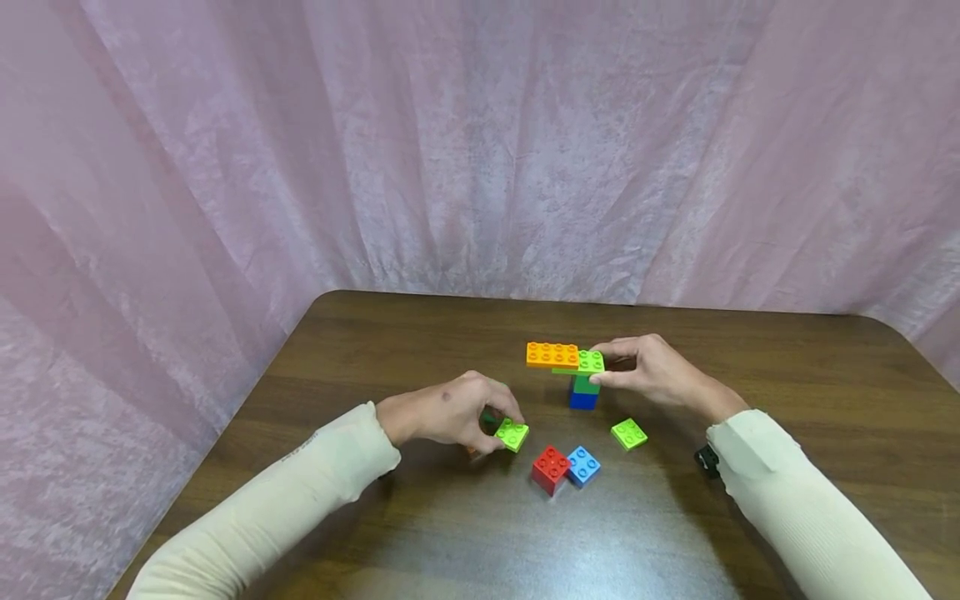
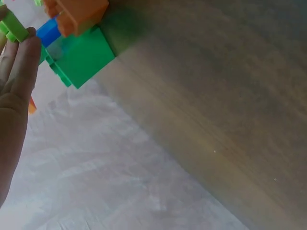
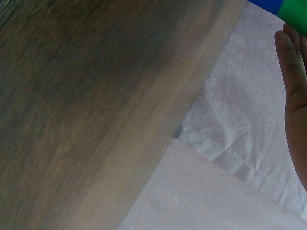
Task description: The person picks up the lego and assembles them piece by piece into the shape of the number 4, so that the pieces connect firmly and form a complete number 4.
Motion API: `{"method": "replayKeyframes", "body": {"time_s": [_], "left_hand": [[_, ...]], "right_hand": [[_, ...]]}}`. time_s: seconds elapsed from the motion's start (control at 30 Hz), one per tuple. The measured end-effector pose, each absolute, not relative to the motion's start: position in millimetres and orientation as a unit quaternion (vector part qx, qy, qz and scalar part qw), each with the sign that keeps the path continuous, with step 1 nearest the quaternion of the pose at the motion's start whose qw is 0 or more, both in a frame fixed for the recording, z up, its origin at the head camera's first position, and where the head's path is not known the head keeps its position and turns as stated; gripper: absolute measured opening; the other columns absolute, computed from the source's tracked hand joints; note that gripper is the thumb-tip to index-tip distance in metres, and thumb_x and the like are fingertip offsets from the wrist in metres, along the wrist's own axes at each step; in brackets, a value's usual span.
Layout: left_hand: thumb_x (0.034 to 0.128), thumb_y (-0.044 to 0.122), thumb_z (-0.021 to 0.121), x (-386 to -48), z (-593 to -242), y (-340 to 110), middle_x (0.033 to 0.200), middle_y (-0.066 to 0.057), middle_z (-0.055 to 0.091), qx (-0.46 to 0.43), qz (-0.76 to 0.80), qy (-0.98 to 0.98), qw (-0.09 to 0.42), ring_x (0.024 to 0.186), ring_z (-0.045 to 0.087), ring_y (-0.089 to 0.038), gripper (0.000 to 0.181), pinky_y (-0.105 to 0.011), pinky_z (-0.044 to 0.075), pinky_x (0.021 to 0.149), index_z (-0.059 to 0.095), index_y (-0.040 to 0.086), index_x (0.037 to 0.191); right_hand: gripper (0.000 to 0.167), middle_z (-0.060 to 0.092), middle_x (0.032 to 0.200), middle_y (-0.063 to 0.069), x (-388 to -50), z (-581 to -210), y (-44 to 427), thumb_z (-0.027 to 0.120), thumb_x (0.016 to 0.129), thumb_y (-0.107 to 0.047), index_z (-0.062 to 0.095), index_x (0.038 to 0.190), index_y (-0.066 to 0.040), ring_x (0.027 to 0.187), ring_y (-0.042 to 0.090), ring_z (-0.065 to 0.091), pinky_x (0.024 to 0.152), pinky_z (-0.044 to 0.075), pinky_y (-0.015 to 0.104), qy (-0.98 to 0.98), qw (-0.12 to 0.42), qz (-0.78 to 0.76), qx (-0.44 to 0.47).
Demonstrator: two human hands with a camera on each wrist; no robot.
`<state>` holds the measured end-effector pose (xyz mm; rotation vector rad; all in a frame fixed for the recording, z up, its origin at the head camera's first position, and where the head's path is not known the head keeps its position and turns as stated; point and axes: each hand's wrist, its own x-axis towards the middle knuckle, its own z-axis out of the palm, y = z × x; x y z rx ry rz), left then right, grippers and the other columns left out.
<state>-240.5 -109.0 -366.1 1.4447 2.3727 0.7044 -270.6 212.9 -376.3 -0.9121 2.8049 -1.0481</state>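
In the head view my left hand (image 1: 461, 410) pinches a lime-green flat brick (image 1: 512, 434) between thumb and fingers. The same flat brick (image 2: 14, 26) shows at the top left of the left wrist view. My right hand (image 1: 651, 371) grips the upper part of a stack from its right side. That stack has a blue brick (image 1: 583, 400) at the bottom, a green brick (image 1: 585, 385) over it, and lime-green pieces (image 1: 591, 362) above. A long orange brick (image 1: 552, 355) juts out to the left at the top. Only part of the right hand (image 3: 295, 91) shows in the right wrist view.
A red brick (image 1: 551, 469) touches or nearly touches a light blue brick (image 1: 583, 466) at the front. Another lime-green flat brick (image 1: 629, 433) lies right of them. By the left hand are a green brick (image 2: 84, 57) and an orange-brown brick (image 2: 85, 15), mostly hidden in the head view.
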Motion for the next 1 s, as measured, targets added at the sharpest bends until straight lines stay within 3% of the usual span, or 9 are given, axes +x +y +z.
{"method": "replayKeyframes", "body": {"time_s": [0.17, 0.43, 0.67, 1.0], "left_hand": [[0.0839, 0.008, 0.079, -243.9, -363.1, -109.2, 0.11, -0.001, 0.069, 0.479, 0.273, 0.826, 0.12, 0.092, 0.062, -0.008, 0.031, -0.028, 0.057, 0.083, 0.074, 0.007, 0.115], [0.0828, 0.001, 0.078, -251.6, -366.3, -109.4, 0.11, -0.007, 0.068, 0.426, 0.368, 0.821, 0.094, 0.091, 0.069, -0.012, 0.029, -0.031, 0.059, 0.08, 0.074, -0.001, 0.111], [0.0823, 0.003, 0.081, -257.5, -367.2, -108.2, 0.111, -0.009, 0.071, 0.41, 0.385, 0.823, 0.079, 0.092, 0.071, -0.01, 0.03, -0.035, 0.059, 0.08, 0.074, 0.001, 0.111], [0.0806, 0.008, 0.084, -263.4, -370.9, -99.5, 0.111, -0.011, 0.073, 0.33, 0.407, 0.85, 0.059, 0.095, 0.072, -0.018, 0.038, -0.023, 0.057, 0.08, 0.073, 0.0, 0.116]], "right_hand": [[0.043, 0.071, 0.112, 0.01, -270.6, -377.5, 213.4, 0.079, 0.088, -0.021, 0.069, 0.124, 0.0, 0.083, 0.015, 0.062, 0.073, 0.054, 0.025, 0.897, 0.011, -0.338, -0.284], [0.042, 0.071, 0.113, 0.012, -271.8, -378.2, 213.0, 0.08, 0.087, -0.021, 0.069, 0.123, 0.0, 0.082, 0.015, 0.062, 0.072, 0.054, 0.026, 0.894, 0.004, -0.345, -0.288], [0.041, 0.072, 0.112, 0.01, -272.8, -378.3, 212.0, 0.08, 0.087, -0.02, 0.07, 0.122, 0.0, 0.083, 0.015, 0.062, 0.073, 0.055, 0.027, 0.891, 0.006, -0.345, -0.294], [0.041, 0.072, 0.111, 0.008, -272.7, -377.8, 212.6, 0.08, 0.087, -0.02, 0.07, 0.122, 0.0, 0.085, 0.015, 0.063, 0.075, 0.055, 0.027, 0.892, 0.003, -0.344, -0.294]]}}
